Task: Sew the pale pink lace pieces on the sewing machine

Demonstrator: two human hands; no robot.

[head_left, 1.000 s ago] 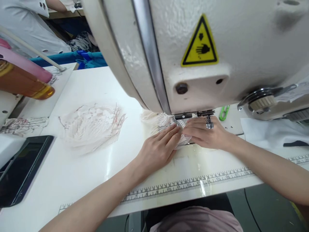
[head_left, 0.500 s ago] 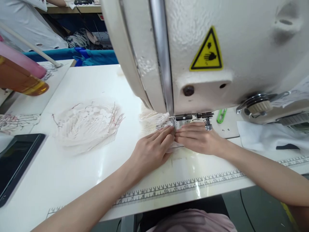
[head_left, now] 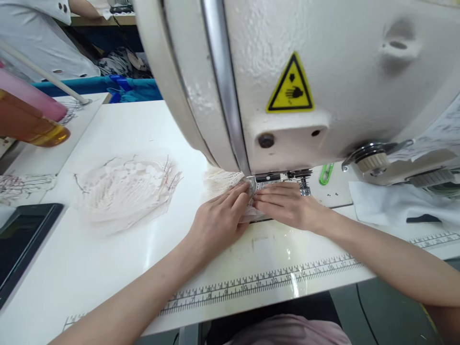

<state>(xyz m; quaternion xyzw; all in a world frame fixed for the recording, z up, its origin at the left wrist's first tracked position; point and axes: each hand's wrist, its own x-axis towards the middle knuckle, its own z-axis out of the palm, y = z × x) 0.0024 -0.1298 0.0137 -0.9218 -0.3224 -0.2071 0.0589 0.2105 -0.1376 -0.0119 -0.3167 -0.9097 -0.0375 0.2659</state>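
Observation:
White lace fabric (head_left: 221, 181) lies under the needle area of the sewing machine (head_left: 283, 91). My left hand (head_left: 221, 211) presses on it from the left, fingers together and bent over the lace beside the presser foot. From the right, my right hand (head_left: 282, 203) grips the lace near its front edge, its fingers pressed together. The two hands' fingertips are close, with a small strip of lace showing between them. The thumbs are mostly hidden, and the needle point is not visible.
A pile of pale lace pieces (head_left: 127, 191) lies left on the white table. Further left are a dark phone-like device (head_left: 28, 239) and an amber bottle (head_left: 32, 124). A green clip (head_left: 326, 174) and white cloth (head_left: 384, 203) lie right. A person in white (head_left: 43, 43) is beyond.
The view has shifted slightly, so the machine appears further left. My fingertips have drawn a little apart, with more lace showing between them. Both hands stay on the lace.

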